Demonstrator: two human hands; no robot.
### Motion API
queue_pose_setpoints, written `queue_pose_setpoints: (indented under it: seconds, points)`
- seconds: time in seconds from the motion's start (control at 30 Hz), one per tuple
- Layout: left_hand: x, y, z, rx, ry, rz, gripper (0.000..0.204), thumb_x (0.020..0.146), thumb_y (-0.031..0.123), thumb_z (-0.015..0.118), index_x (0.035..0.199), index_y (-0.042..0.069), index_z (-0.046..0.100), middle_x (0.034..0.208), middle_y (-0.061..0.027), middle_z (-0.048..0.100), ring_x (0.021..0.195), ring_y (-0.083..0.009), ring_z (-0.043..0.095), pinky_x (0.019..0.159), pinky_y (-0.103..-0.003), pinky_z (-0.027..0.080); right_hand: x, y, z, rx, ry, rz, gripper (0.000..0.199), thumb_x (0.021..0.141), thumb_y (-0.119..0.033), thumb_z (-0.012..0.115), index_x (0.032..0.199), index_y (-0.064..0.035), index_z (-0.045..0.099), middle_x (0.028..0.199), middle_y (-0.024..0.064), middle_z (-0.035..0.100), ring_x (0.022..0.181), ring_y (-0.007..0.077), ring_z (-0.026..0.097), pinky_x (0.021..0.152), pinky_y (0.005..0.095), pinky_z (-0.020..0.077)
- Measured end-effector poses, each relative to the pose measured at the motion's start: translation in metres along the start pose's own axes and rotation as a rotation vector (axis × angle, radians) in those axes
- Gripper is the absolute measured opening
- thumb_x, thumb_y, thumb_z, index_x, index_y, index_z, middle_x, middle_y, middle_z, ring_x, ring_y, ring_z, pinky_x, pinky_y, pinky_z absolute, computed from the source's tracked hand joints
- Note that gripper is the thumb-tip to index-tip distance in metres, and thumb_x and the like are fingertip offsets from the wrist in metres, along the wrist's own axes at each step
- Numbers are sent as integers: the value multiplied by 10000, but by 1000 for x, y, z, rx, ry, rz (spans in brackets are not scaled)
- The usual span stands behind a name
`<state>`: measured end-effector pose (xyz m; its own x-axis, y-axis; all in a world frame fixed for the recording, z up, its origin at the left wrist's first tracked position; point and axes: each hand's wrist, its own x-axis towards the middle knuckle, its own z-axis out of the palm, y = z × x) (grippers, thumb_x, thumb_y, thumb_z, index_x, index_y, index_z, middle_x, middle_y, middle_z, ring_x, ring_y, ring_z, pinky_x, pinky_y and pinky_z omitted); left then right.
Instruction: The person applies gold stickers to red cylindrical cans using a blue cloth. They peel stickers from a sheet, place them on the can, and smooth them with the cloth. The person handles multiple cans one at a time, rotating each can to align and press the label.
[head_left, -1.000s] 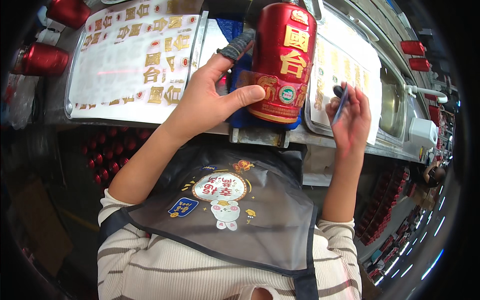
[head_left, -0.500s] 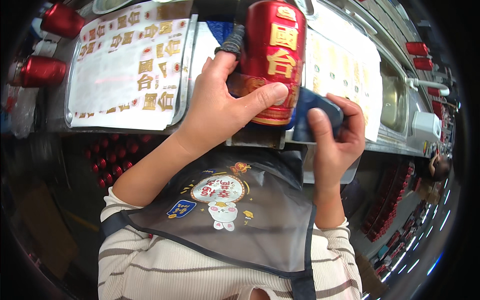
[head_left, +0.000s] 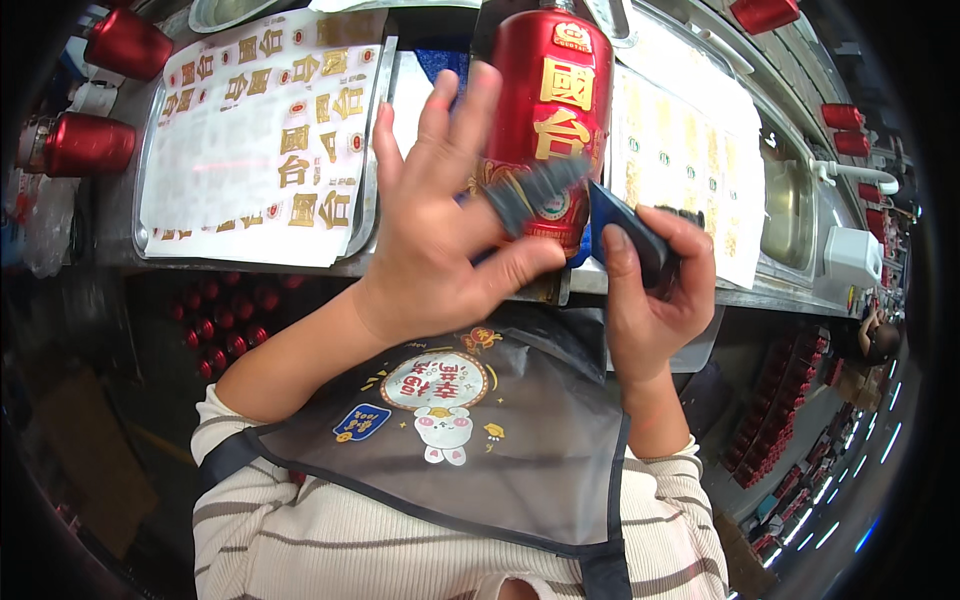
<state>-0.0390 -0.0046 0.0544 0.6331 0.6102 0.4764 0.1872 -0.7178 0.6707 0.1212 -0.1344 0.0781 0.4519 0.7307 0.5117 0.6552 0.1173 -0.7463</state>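
Note:
A glossy red bottle [head_left: 515, 85] with raised gold characters lies on a blue cloth [head_left: 435, 62], its neck pointing away from me. My left hand [head_left: 430, 220] is over its lower left part, blurred, with the fingers spread. A dark ribbed cover sits on the index finger, which reaches across the lower front of the bottle and hides part of the gold decoration. Whether that fingertip touches the surface I cannot tell. Just right of the bottle, my right hand [head_left: 660, 300] pinches a dark blue squeegee [head_left: 630, 230] between thumb and fingers, its thin edge beside the bottle.
On the left, a metal tray [head_left: 375, 150] carries white sheets of gold decals [head_left: 240, 150]. Another decal sheet [head_left: 690, 160] lies to the right, before a sink [head_left: 790, 215] and a white jug [head_left: 853, 253]. Red bottles [head_left: 90, 143] stand at the far left; several more are below the counter.
My left thumb has slid off the bottle's front and the fingers have spread. The covered finger has swung down across the bottle's lower part. The squeegee has tilted in my right hand.

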Motion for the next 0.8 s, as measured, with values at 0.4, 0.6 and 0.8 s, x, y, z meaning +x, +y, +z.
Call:
queue_pose_setpoints:
  seconds: [0.4,0.6,0.8]
  points:
    - [-14,19,-2,292,-31,56,407,898,525,610,1132,222,749,1571,-238,305,1427,-502,243,1081,-707,58,4,-5,7,-42,26,-7,291,801,97,744,1070,24,663,1014,90,634,923,156,611,831,257,491]
    - [-40,12,6,220,40,18,275,789,416,743,942,188,770,1581,-227,289,1414,-510,274,1078,-723,81,3,-7,9,-42,37,-48,322,765,137,743,1053,-2,698,986,99,644,924,175,617,799,265,498]
    - [-69,4,4,166,-50,-100,299,817,356,743,832,58,764,1553,-308,279,1441,-515,225,1098,-710,36,1,-24,5,-331,-358,-617,406,544,-2,763,924,-142,800,806,-2,536,820,234,581,667,325,502]
